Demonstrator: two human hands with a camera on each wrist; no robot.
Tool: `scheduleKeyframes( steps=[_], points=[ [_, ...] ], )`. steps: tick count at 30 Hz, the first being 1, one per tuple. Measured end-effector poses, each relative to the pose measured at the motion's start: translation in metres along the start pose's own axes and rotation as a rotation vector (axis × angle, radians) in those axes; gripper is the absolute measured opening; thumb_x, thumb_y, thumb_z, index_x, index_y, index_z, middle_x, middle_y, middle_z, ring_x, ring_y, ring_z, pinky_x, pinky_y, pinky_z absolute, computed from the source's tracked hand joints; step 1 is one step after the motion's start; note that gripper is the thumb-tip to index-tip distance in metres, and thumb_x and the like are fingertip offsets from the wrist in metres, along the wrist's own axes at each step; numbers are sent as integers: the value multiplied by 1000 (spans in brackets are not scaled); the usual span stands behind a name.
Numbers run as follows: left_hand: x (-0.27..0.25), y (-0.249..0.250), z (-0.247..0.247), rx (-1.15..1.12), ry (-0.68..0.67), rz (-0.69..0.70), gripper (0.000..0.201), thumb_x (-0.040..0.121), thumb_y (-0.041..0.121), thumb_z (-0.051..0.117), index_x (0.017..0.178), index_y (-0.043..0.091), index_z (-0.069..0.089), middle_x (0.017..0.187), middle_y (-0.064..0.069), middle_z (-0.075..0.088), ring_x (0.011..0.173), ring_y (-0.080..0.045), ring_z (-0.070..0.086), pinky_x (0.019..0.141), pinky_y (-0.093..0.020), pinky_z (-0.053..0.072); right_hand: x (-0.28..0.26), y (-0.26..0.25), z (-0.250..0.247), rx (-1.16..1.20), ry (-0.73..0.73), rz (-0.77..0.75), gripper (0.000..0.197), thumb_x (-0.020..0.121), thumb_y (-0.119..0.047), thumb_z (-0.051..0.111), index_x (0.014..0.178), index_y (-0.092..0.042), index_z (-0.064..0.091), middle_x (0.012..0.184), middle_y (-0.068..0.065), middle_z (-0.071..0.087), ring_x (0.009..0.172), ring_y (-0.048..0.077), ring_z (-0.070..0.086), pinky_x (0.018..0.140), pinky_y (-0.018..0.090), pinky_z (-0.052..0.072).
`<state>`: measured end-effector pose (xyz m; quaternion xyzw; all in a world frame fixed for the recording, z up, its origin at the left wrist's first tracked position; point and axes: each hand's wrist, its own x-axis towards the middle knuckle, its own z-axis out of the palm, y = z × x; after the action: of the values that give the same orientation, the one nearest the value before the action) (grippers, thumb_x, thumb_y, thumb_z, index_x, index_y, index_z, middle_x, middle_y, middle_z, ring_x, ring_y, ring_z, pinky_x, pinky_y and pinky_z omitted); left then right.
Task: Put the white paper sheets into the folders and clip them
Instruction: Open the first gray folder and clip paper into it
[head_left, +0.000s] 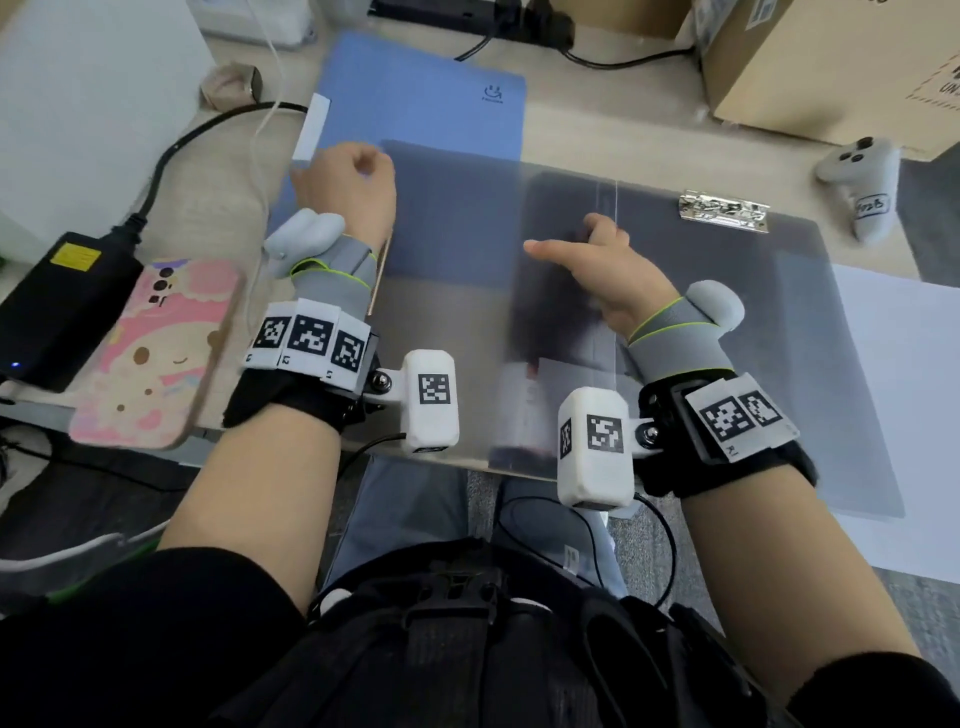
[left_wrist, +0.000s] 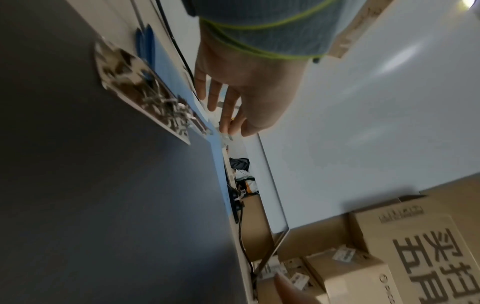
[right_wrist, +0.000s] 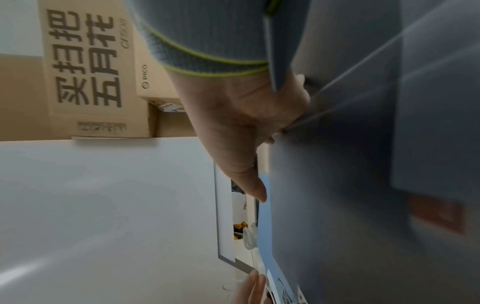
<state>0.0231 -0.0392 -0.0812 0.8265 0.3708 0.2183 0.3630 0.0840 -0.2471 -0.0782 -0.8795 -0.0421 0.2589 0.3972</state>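
Observation:
A translucent grey folder (head_left: 727, 338) lies open on the desk, with its metal clip (head_left: 723, 210) at the top of the right half. Its left cover overlaps a blue folder (head_left: 415, 98). My left hand (head_left: 345, 176) pinches the far left corner of that cover; in the left wrist view the fingertips (left_wrist: 226, 125) meet at the corner, beside the clip (left_wrist: 145, 98). My right hand (head_left: 597, 260) sits at the folder's spine, thumb stretched left across the cover, fingers curled at the crease (right_wrist: 293, 115). A white paper sheet (head_left: 904, 395) lies right of the folder, partly under it.
On the left are a phone in a pink case (head_left: 150, 353) and a black power adapter (head_left: 57, 306) with its cables. A white controller (head_left: 862, 182) and a cardboard box (head_left: 831, 67) stand at the far right. A power strip runs along the back edge.

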Motion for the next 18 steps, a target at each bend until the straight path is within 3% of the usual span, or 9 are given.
scheduleKeyframes(
  steps=[2, 4, 7, 8, 9, 11, 14, 16, 18],
  points=[
    [0, 13, 10, -45, -36, 49, 36, 85, 34, 46, 107, 18, 70, 112, -1, 70, 113, -29, 57, 96, -32, 46, 5, 1, -12, 37, 1, -13, 108, 60, -61, 68, 148, -19, 20, 149, 3, 29, 139, 22, 30, 115, 42, 29],
    [-2, 31, 25, -91, -87, 116, 38, 82, 36, 46, 103, 18, 71, 109, 0, 71, 113, -27, 58, 96, -33, 46, 14, 5, -28, 77, 16, -25, 94, 72, -49, 71, 146, -15, 25, 144, 5, 38, 130, 20, 42, 110, 33, 35],
    [-4, 59, 51, -156, -188, 218, 26, 89, 25, 54, 100, 11, 73, 108, -4, 71, 106, -17, 62, 91, -17, 43, 25, 10, -53, 114, 84, -69, 65, 82, -28, 70, 137, -9, 40, 120, 8, 56, 91, 15, 58, 71, 16, 45],
    [-6, 66, 59, -181, -217, 242, 24, 89, 22, 55, 99, 9, 73, 107, -5, 72, 99, -12, 62, 84, -10, 41, 27, 11, -59, 119, 106, -81, 56, 82, -24, 70, 131, -8, 46, 111, 8, 59, 78, 14, 58, 61, 14, 43],
    [-9, 75, 68, -200, -255, 267, 22, 89, 19, 56, 97, 8, 73, 104, -5, 72, 89, -8, 61, 75, -2, 38, 30, 12, -68, 118, 143, -88, 48, 82, -21, 71, 124, -9, 52, 103, 8, 60, 71, 14, 57, 59, 15, 44],
    [-11, 92, 90, -239, -335, 302, 20, 87, 15, 56, 92, 7, 74, 98, -7, 73, 73, 0, 57, 69, 2, 36, 40, 19, -86, 93, 255, -80, 34, 79, -20, 70, 111, -13, 61, 97, 7, 63, 78, 18, 59, 73, 27, 50],
    [-18, 107, 110, -280, -418, 320, 20, 82, 19, 58, 86, 8, 75, 87, -4, 74, 72, -4, 60, 80, -15, 47, 48, 29, -105, -13, 414, -49, 38, 78, -19, 64, 115, -12, 64, 99, 4, 63, 104, 24, 61, 98, 38, 48],
    [-21, 119, 129, -273, -470, 335, 24, 78, 24, 58, 85, 9, 75, 82, 0, 72, 79, -11, 64, 83, -23, 50, 52, 37, -122, -130, 455, -8, 48, 82, -20, 64, 127, -9, 55, 120, 9, 60, 122, 27, 53, 104, 36, 41],
    [-23, 130, 145, -217, -488, 339, 19, 81, 24, 61, 85, 12, 75, 88, -2, 74, 84, -15, 65, 81, -24, 48, 56, 44, -133, -260, 426, 38, 59, 82, -27, 68, 132, -2, 47, 136, 16, 51, 128, 31, 46, 104, 36, 36]
  ],
)
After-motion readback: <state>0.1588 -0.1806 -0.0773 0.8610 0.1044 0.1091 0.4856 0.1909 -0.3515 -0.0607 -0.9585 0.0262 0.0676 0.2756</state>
